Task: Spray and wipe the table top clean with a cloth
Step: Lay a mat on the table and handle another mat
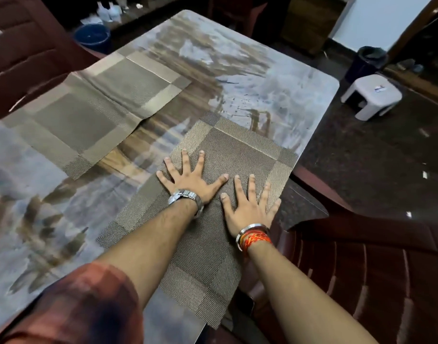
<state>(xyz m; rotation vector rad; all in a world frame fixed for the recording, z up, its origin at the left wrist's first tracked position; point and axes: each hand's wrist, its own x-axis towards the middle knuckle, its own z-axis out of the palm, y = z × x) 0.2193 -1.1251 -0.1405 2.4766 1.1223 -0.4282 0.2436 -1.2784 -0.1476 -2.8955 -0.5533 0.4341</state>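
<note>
Both hands lie flat with fingers spread on a woven placemat point(237, 155) at the lower centre of the frame, neither grip clenched or grasping anything. The left hand point(191, 178), with a metal watch point(185, 197) at the wrist, presses the mat's middle. The right hand point(250, 203), with a steel bangle and red threads point(254, 235) at the wrist, rests just beside it, near the mat's right border. The mat's right edge overhangs the table point(275, 78), whose glossy patterned top fills most of the frame. A second placemat point(96, 105) lies at the upper left. No cloth or spray bottle shows on the table. A dark red chair point(374, 269) stands at lower right, a white stool point(371, 95) at upper right.
</note>
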